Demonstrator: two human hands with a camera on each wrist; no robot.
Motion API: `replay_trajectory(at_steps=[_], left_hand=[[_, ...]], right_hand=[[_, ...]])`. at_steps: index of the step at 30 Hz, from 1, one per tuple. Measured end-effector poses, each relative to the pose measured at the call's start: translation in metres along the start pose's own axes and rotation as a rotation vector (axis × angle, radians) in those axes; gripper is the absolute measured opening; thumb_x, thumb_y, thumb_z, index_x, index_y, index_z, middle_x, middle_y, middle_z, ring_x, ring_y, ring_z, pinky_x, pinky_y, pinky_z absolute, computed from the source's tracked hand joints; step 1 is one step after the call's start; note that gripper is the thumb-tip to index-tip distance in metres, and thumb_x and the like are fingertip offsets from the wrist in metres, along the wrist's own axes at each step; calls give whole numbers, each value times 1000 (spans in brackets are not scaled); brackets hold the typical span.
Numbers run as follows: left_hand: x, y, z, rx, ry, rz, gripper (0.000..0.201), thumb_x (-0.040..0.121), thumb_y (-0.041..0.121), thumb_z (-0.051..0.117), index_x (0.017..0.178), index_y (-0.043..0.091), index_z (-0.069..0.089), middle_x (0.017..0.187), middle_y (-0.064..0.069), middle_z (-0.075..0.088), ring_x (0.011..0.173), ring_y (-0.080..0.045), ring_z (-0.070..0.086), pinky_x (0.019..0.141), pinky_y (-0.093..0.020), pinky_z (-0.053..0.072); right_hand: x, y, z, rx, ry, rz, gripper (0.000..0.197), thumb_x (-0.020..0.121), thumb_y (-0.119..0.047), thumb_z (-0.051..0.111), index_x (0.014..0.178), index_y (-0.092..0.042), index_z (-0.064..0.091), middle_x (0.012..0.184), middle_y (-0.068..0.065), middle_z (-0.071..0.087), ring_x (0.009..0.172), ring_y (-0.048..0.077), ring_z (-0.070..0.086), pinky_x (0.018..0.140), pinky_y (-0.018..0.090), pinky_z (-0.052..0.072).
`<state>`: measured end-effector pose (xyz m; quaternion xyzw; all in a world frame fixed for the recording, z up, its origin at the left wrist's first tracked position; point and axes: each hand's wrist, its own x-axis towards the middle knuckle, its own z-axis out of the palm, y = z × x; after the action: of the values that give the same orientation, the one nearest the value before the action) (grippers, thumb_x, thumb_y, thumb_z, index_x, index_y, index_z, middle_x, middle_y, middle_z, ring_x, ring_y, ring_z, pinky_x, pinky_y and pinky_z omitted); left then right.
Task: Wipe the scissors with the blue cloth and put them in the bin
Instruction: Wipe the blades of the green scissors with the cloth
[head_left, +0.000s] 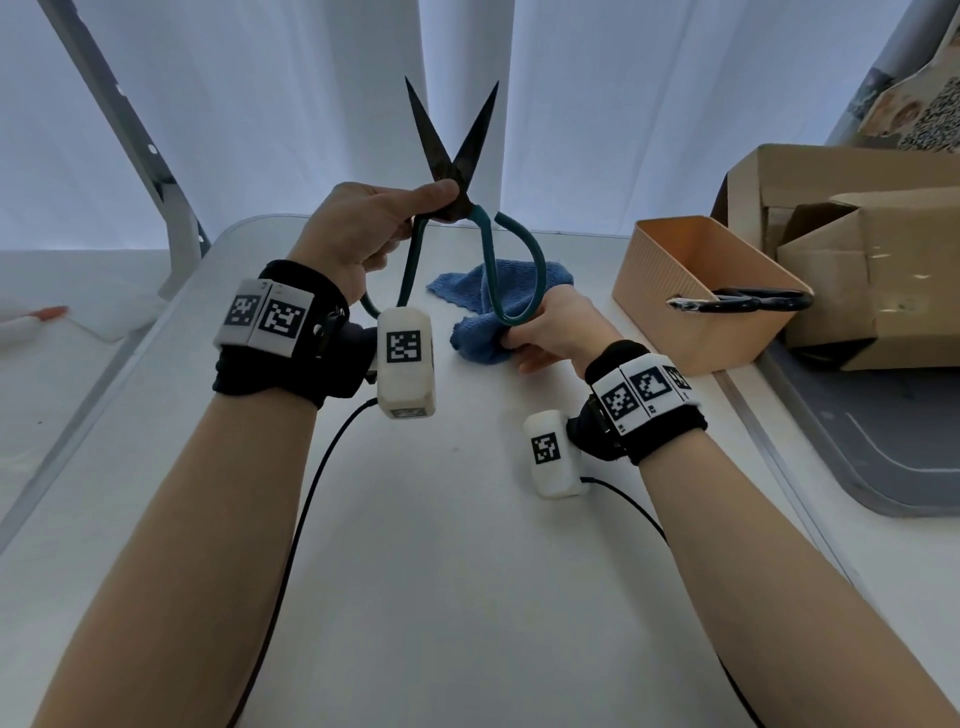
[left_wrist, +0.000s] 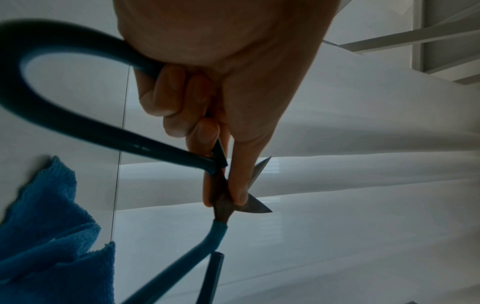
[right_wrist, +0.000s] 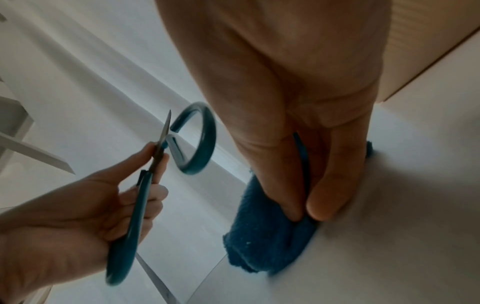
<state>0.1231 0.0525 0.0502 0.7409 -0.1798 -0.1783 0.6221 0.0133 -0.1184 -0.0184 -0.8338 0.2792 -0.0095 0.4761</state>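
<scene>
My left hand (head_left: 410, 202) holds a pair of scissors (head_left: 435, 148) upright over the table, pinching them at the pivot between thumb and fingers. The dark blades point up and stand apart; the teal handle loops hang down. In the left wrist view my left hand (left_wrist: 239, 183) pinches the pivot of the scissors (left_wrist: 78, 127). My right hand (head_left: 530, 332) grips the blue cloth (head_left: 472, 338) around the bottom of the right handle loop. The right wrist view shows that hand (right_wrist: 306, 205) with thumb and fingers pressed into the cloth (right_wrist: 265, 242), the teal scissors handle (right_wrist: 205, 139) running between them.
A peach bin (head_left: 675, 270) stands on the white table (head_left: 441, 519) to the right of my right hand, with black-handled scissors (head_left: 753, 301) resting in it. Cardboard boxes (head_left: 857, 249) sit behind it on a grey tray (head_left: 883, 467). A metal frame leg (head_left: 156, 171) rises at far left.
</scene>
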Motion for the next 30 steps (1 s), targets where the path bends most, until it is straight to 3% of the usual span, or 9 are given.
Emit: replay_trajectory(at_steps=[3, 6, 8, 11, 13, 15, 17, 22, 30], left_hand=[[0, 3, 3, 14, 2, 1, 28, 71, 52, 83, 71, 25, 81, 56, 7, 25, 51, -11, 18, 42, -19, 17], [-1, 5, 4, 15, 0, 4, 27, 72, 51, 82, 72, 24, 81, 55, 8, 25, 51, -11, 18, 42, -19, 16], [-2, 4, 6, 15, -10, 8, 28, 73, 51, 82, 77, 23, 82, 54, 8, 24, 51, -11, 17, 42, -19, 16], [-5, 2, 7, 22, -10, 5, 32, 74, 50, 81, 84, 20, 81, 53, 9, 24, 51, -11, 18, 43, -19, 16], [-5, 3, 4, 30, -7, -2, 35, 74, 51, 81, 88, 18, 81, 50, 11, 26, 51, -10, 18, 42, -19, 17], [-5, 3, 1, 47, -4, -3, 39, 74, 52, 81, 92, 17, 81, 49, 11, 27, 50, -10, 19, 42, -18, 18], [-4, 4, -2, 77, -4, 5, 41, 73, 53, 80, 95, 17, 81, 51, 10, 27, 51, -10, 20, 43, -18, 19], [-6, 8, -5, 185, -18, 17, 37, 74, 55, 79, 92, 22, 82, 56, 7, 28, 51, -9, 27, 51, -22, 23], [-4, 9, 2, 229, -37, 18, 38, 75, 54, 78, 92, 20, 82, 48, 11, 31, 50, -9, 25, 49, -21, 23]], right_hand=[[-1, -2, 1, -32, -30, 14, 16, 76, 5, 76, 90, 0, 69, 70, 14, 69, 51, 23, 66, 57, 32, 61], [-1, -4, 2, -64, -28, 15, 22, 76, 8, 74, 94, -1, 66, 69, 12, 66, 42, 16, 63, 43, 23, 52], [1, -6, 2, -140, -16, -1, 16, 79, 3, 73, 91, -3, 66, 73, 12, 65, 47, 16, 62, 40, 19, 48], [2, -7, -2, -172, -4, -35, 17, 85, -15, 74, 97, -4, 70, 89, 12, 69, 73, 23, 69, 59, 28, 59], [-2, -6, -11, 4, 3, -34, 16, 90, -14, 69, 101, -2, 69, 93, 13, 69, 82, 27, 69, 68, 34, 62], [-12, -8, -23, 208, 9, -72, 5, 93, -5, 62, 91, -2, 66, 84, 12, 65, 75, 22, 66, 62, 29, 60], [-17, -11, -36, 348, 42, -161, 12, 92, 0, 58, 82, -6, 62, 78, 8, 62, 70, 15, 62, 58, 22, 56], [-15, -29, -50, 644, 102, -377, 23, 93, 0, 54, 75, -13, 59, 72, 0, 56, 68, 9, 54, 72, 22, 51], [-7, -43, -33, 906, -122, -434, 18, 96, 2, 45, 86, -8, 57, 101, 18, 52, 90, 29, 54, 73, 29, 56]])
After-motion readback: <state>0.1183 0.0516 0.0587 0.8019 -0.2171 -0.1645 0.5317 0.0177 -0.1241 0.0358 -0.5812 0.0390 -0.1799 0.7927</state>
